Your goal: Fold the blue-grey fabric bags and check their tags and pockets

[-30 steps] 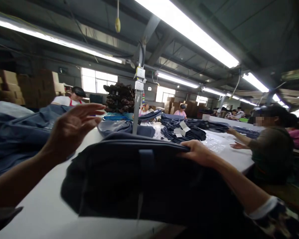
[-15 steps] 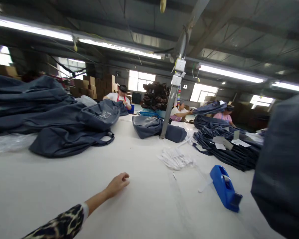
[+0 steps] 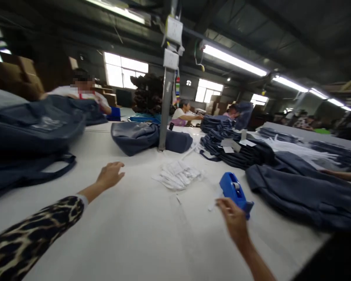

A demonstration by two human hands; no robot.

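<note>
My left hand (image 3: 109,175) is over the white table (image 3: 119,234), fingers loosely curved and apart, holding nothing, right of a dark blue bag (image 3: 26,168) with a handle loop. My right hand (image 3: 233,220) is in front of a blue tape dispenser (image 3: 231,188) and covers part of it; its fingers are blurred, and whether they pinch anything is unclear. A small white strip (image 3: 212,205) lies beside its fingertips. Between the hands, farther back, lies a pile of white tags (image 3: 178,175). A dark blue bag (image 3: 304,189) lies flat on the right.
A metal post (image 3: 165,105) rises from the table, with folded blue bags (image 3: 134,134) at its foot. Stacked blue bags (image 3: 236,150) lie at the back right. Several people work beyond the table; another person's forearm (image 3: 345,175) reaches in at the right edge.
The view has turned right and moved closer. My left hand has moved forward, and my right hand has come into view by the dispenser. The bag at the right, raised before, now lies on the table.
</note>
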